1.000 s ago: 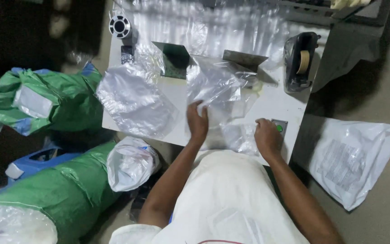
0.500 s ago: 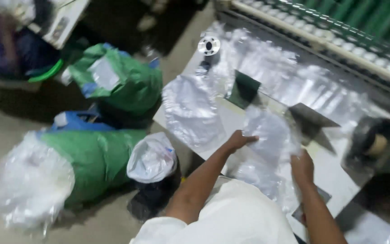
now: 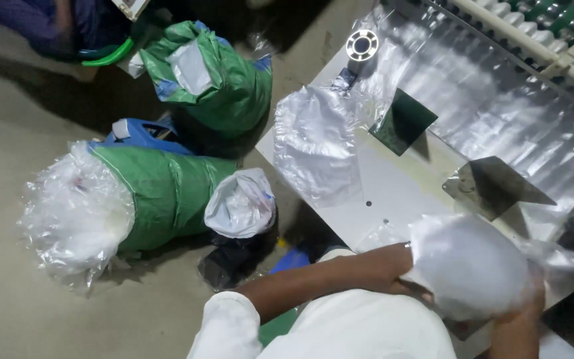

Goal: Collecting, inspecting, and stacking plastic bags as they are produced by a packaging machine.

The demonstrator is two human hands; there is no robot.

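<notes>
A bunched clear plastic bag (image 3: 470, 266) hangs over the near edge of the white table (image 3: 380, 183), and both my hands hold it. My left hand (image 3: 412, 282) grips the bag's left side, its fingers partly hidden by the plastic. My right hand (image 3: 529, 302) clutches the bag from the right and is mostly covered by it. A stack of clear plastic bags (image 3: 313, 143) lies at the table's left edge.
Long clear plastic sheeting (image 3: 493, 93) lies across the table's far side with two dark metal plates (image 3: 403, 121) (image 3: 496, 186). On the floor to the left stand green sacks (image 3: 161, 189) (image 3: 224, 83), a white bag (image 3: 240, 203) and a blue container (image 3: 137, 133).
The view has swung left and tilted. My hands have gathered the bag off the table into a bunch and drawn it toward my body.
</notes>
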